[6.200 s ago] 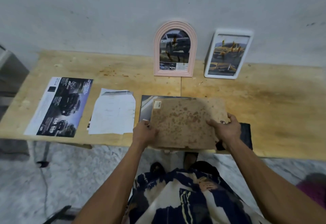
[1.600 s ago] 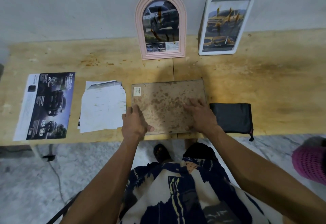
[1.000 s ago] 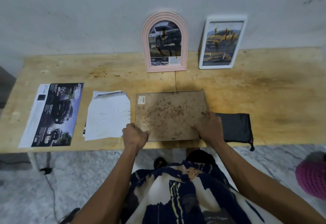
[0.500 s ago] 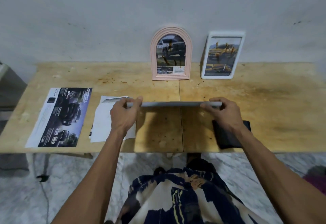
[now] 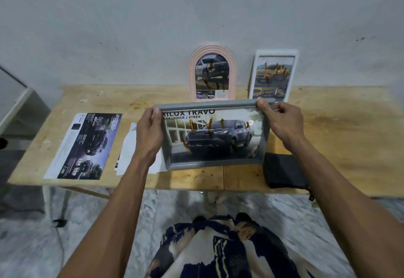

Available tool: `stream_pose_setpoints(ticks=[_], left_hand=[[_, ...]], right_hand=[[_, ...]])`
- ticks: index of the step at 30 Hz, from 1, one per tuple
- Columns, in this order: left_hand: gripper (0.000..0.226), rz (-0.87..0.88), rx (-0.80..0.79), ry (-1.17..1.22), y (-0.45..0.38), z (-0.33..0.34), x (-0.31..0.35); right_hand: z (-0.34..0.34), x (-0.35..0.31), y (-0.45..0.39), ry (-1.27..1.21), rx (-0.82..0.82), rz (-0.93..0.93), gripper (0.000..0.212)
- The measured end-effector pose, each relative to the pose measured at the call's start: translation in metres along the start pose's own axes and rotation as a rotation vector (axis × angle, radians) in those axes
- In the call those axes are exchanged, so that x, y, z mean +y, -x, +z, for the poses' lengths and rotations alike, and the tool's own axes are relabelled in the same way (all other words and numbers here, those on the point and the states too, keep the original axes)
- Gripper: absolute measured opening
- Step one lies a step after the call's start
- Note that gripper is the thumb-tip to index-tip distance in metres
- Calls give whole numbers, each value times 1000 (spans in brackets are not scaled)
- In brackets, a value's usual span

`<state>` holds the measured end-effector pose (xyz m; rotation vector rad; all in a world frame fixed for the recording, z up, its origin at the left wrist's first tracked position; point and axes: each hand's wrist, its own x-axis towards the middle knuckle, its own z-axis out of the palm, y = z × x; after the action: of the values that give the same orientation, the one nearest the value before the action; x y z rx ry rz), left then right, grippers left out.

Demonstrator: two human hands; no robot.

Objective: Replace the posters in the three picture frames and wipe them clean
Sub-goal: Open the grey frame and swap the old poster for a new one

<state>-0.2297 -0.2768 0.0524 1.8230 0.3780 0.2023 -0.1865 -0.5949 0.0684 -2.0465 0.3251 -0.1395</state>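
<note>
A wooden table [image 5: 328, 137], pale and marked with brown stains, is set against a grey plastered wall [image 5: 153, 26]; a marbled floor [image 5: 32, 245] is seen below its near edge. At the centre, a grey picture frame [image 5: 215, 161] is held tilted above the table, front side towards the camera. Its upper left corner is gripped by the left hand [image 5: 149, 131], thumb over the front edge, and its upper right corner is pinched by the right hand [image 5: 282, 120]. The framed poster [image 5: 214, 137] shows a dark vehicle; the partly covered lettering "ILUX TRAVO" and "RERUNNER / 4TREX" is legible, and orange-brown streaks are seen on the glass. At 12 o'clock from this frame, a pink arched frame [image 5: 213, 74] is leant on the wall, and at 1 o'clock a white rectangular frame [image 5: 273, 75]; both are similarly streaked. At 9 o'clock, white sheets [image 5: 129, 148] are laid flat, with a loose dark car poster [image 5: 84, 146] farther out; its print is too small to be read. At 4 o'clock, a black cloth [image 5: 283, 172] is laid near the table edge.
</note>
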Motion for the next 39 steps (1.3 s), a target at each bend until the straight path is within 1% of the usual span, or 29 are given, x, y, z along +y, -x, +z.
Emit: stream_pose_setpoints(ticks=[2, 4, 6, 7, 9, 10, 12, 14, 16, 18, 20, 21, 23, 26, 27, 29, 30, 32, 35, 39], left_hand=[[34, -94, 110, 94, 6, 6, -2], [40, -218, 226, 142, 11, 11, -7], [40, -345, 274, 157, 17, 14, -12], [38, -391, 279, 160, 23, 15, -11], [40, -456, 307, 173, 33, 19, -10], [42, -479, 327, 165, 38, 20, -11], [45, -513, 352, 117, 47, 18, -12], [47, -579, 305, 137, 55, 16, -20], [40, -616, 234, 104, 66, 14, -35], [23, -612, 181, 72, 80, 16, -49], [6, -609, 159, 20, 92, 21, -54], [11, -615, 156, -4, 95, 24, -57], [22, -636, 179, -9, 96, 27, -61], [26, -661, 204, 29, 87, 28, -70], [28, -670, 207, 28, 84, 28, -74], [30, -683, 221, 34, 74, 29, -82], [31, -686, 224, 41, 69, 30, -84], [31, -691, 217, 51, 57, 31, -92], [32, -704, 180, 40, 43, 32, -107], [38, -714, 100, -30, 34, 32, -117]], right_hand=[[-3, 1, 4, -48, -15, 51, 55], [-9, 10, 15, -93, -76, 56, 43], [-14, 30, 32, -138, -165, 70, 28], [-16, 44, 43, -151, -218, 100, 27], [-16, 72, 64, -188, -327, 161, 33], [-15, 83, 73, -211, -350, 192, 34], [-12, 101, 86, -233, -311, 236, 31], [-10, 113, 92, -256, -238, 268, 25], [-7, 119, 93, -277, -191, 313, 24], [-4, 120, 92, -292, -186, 354, 20], [2, 119, 88, -270, -176, 371, 24], [5, 120, 86, -254, -179, 376, 24], [15, 123, 79, -231, -196, 397, 18], [34, 125, 69, -149, -184, 440, 30], [40, 126, 67, -126, -183, 452, 29], [49, 126, 63, -103, -194, 473, 18], [52, 126, 60, -100, -196, 490, 17], [58, 128, 55, -85, -211, 512, 26], [64, 132, 51, -34, -237, 498, 38], [67, 136, 51, -33, -247, 505, 40]])
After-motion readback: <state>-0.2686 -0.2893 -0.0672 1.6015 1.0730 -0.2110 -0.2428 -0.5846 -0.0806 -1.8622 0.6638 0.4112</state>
